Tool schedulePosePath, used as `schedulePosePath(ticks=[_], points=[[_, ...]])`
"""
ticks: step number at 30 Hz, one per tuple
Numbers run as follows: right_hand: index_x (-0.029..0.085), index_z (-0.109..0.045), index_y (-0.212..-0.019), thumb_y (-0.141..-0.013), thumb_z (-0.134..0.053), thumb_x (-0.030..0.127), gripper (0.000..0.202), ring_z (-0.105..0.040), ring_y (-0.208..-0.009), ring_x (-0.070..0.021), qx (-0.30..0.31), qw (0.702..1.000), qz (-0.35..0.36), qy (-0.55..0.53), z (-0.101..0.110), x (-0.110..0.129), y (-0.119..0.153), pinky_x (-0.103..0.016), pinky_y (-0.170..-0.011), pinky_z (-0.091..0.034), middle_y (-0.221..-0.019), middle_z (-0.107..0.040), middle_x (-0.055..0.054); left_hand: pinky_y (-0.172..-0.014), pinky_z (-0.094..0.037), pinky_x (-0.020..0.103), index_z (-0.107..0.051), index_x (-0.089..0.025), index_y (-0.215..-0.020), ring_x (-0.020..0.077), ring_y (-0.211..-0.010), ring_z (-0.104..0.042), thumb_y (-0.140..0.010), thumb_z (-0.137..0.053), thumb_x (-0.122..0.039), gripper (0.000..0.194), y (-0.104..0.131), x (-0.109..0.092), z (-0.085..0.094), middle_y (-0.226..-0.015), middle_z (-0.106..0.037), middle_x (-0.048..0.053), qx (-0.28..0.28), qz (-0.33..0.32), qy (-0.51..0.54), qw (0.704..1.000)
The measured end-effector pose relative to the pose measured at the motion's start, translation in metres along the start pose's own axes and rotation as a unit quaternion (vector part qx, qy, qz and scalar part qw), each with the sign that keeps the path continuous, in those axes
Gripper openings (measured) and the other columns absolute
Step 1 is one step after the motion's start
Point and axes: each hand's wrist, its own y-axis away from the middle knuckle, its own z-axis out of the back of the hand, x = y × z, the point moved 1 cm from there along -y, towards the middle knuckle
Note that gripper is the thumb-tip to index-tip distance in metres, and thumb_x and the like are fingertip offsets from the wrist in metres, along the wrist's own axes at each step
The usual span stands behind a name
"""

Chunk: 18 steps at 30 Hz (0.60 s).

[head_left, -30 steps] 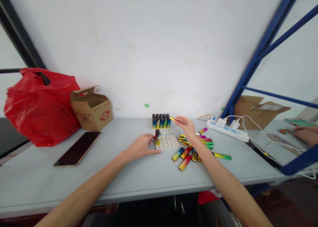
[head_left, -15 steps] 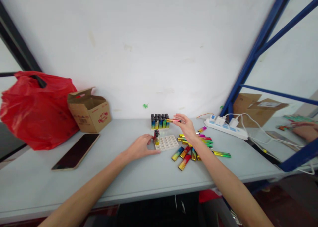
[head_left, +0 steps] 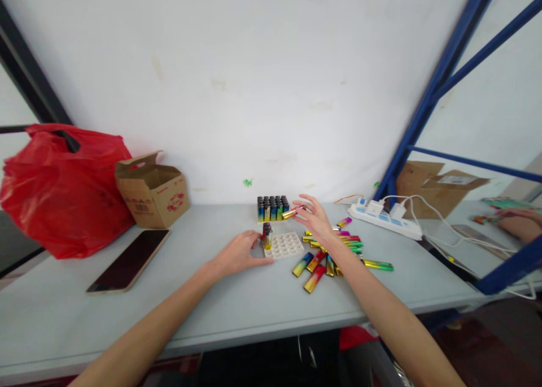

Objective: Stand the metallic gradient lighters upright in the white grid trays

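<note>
My left hand point(head_left: 239, 252) is at the left edge of a white tray point(head_left: 288, 246) with rows of holes, its fingers and thumb gripping the corner. A few lighters point(head_left: 267, 236) with black tops stand upright in the tray's left column. Above the tray's right back part, my right hand point(head_left: 315, 214) pinches one shiny gold and red lighter point(head_left: 290, 212), tilted, its gold end pointing left. Behind the tray stands a block of upright lighters point(head_left: 273, 208) in a second tray. Under and beside my right forearm lies a loose pile of coloured metallic lighters point(head_left: 315, 279).
To the left are a phone point(head_left: 129, 261), an opened small carton point(head_left: 163, 198) and a red plastic bag point(head_left: 63, 195). A white power strip point(head_left: 385, 220) with plugs and cables lies right, near a blue frame point(head_left: 423, 116). Beyond it are another carton point(head_left: 444, 189) and another person's hand point(head_left: 523, 223).
My right hand has turned the lighter from level to a tilt, its gold end now lower and nearer the tray. My left hand stays at the tray's edge.
</note>
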Motion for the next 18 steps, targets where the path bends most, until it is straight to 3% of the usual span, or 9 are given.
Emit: schedulePosePath(ticks=[10, 13, 18], points=[[0.031, -0.063, -0.129, -0.067, -0.092, 0.035, 0.069, -0.077, -0.092, -0.0213, 0.053, 0.998, -0.019, 0.021, -0.0026, -0.0006, 0.0018, -0.041, -0.084, -0.065, -0.126, -0.072, -0.005, -0.075, -0.048, 0.034, -0.068, -0.017, -0.100, 0.0248, -0.081, -0.064, -0.076, -0.072, -0.076, 0.064, 0.0001, -0.0006, 0.0006, -0.091, -0.067, 0.006, -0.005, -0.005, 0.000, 1.000], [0.025, -0.072, -0.119, -0.064, -0.095, 0.036, 0.061, -0.077, -0.091, -0.0214, 0.051, 0.997, -0.027, 0.041, -0.0037, -0.0034, 0.0004, -0.041, -0.091, -0.062, -0.123, -0.076, -0.008, -0.073, -0.048, 0.034, -0.068, -0.018, -0.098, 0.0239, -0.079, -0.063, -0.075, -0.073, -0.076, 0.063, 0.0001, -0.0005, 0.0001, -0.090, -0.067, 0.006, -0.011, -0.006, 0.009, 1.000], [0.017, -0.081, -0.097, -0.062, -0.096, 0.041, 0.044, -0.074, -0.087, -0.0194, 0.069, 0.994, -0.060, 0.062, -0.0052, -0.0040, 0.0005, -0.035, -0.094, -0.057, -0.097, -0.081, -0.006, -0.074, -0.048, 0.033, -0.068, -0.018, -0.099, 0.0235, -0.080, -0.062, -0.075, -0.072, -0.076, 0.063, -0.0001, 0.0004, -0.0002, -0.089, -0.066, 0.005, -0.007, -0.008, 0.009, 1.000]])
